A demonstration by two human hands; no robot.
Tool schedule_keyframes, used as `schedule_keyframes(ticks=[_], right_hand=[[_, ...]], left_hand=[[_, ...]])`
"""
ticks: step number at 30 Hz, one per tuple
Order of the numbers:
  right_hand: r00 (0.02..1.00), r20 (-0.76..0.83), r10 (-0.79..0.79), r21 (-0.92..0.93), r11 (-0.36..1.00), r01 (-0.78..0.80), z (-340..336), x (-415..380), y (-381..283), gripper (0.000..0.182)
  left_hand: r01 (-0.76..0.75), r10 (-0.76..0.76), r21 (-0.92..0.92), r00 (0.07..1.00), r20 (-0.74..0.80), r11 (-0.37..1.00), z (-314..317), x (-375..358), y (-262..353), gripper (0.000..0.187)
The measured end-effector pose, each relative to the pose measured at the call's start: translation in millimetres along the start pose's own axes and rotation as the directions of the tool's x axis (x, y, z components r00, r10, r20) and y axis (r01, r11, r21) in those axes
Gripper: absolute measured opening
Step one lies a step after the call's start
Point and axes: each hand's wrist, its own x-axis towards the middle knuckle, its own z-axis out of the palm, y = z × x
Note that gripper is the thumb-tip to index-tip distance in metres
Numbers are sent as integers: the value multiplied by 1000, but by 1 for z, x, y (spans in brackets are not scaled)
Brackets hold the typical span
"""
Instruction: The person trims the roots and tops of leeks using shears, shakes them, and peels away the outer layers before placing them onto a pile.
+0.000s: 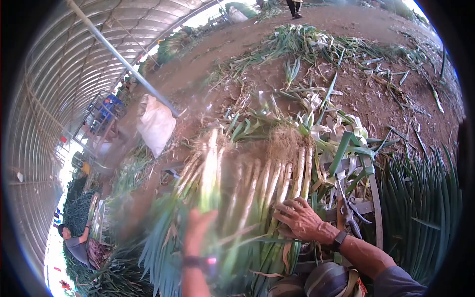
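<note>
In front of me lies a row of long green onions, their roots pointing away and green leaves toward me. My right hand, with a dark wristband, reaches over the stalks at the right side of the row. Its fingers are bent around some of them. My left hand is smeared by motion over the leaves at the left side, just below a blurred group of pale stalks. Its fingers are too blurred to show whether they grip these stalks.
A metal frame stands at my right, with a metal tool with a curved blade on it. Upright green leaves crowd beyond. Leaf scraps and a white sack lie ahead. Another person works at lower left.
</note>
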Motion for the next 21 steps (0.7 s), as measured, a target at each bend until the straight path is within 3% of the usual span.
schedule_keyframes(ticks=[2,5,8,9,10,12,13,17,20,21], right_hand=[[1000,28,0,-13,1000,1,0,0,1,60],[999,34,10,-15,1000,-9,0,1,0,61],[1000,13,22,13,1000,-23,-5,2,-3,54],[1000,4,26,29,999,-26,-5,3,-4,51],[1000,2,25,27,999,-25,-4,4,-4,50],[1000,-2,27,16,1000,-27,-3,3,-4,50],[1000,2,30,9,999,-30,-3,2,-4,50],[999,36,37,16,999,-37,-3,4,-5,56],[999,39,37,14,999,-37,-2,4,-6,56],[998,45,34,6,999,-34,-2,5,-6,56]], left_hand=[[93,-76,200,993,-93,975,-14,3,17,25],[90,44,595,977,-207,799,-25,15,6,30],[67,64,674,984,-167,735,-25,27,-24,40],[99,42,753,985,-165,651,-20,30,-32,45],[108,23,781,988,-154,616,-14,29,-37,48],[67,50,712,989,-142,699,-1,27,-55,49],[16,133,732,980,-146,681,8,23,-55,44],[-95,182,819,983,-12,566,30,13,-40,37],[-234,101,737,970,221,634,56,-6,-23,40],[-280,166,776,960,226,566,63,-19,-16,42]])
